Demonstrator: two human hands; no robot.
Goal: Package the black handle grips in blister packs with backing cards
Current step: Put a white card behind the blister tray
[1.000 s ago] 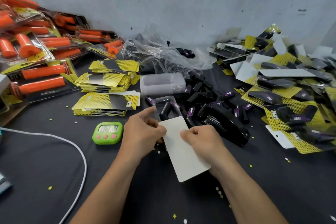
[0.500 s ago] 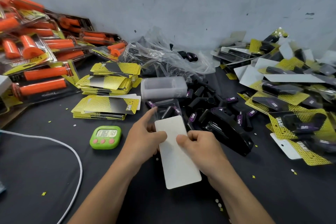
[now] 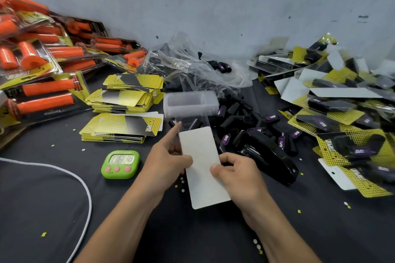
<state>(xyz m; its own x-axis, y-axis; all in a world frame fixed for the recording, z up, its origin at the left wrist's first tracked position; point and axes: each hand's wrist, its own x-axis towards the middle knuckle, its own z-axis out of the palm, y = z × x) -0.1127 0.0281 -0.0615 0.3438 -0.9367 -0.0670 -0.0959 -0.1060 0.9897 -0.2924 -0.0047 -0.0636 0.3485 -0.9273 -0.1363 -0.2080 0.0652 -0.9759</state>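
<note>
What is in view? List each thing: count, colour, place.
backing card: one, white side up, centre, held
blister pack: one, clear, under the card's far end
card stacks: three, yellow-black, left of centre
timer: one, green, left of the card
stapler: one, black, right of the card
loose handle grips: many, black, behind the stapler
finished packs: pile, yellow-black, right
orange packs: pile, orange, far left
cable: one, white, lower left
left grip: one, pinching the card's left edge
right grip: one, pinching the card's right edge
</note>
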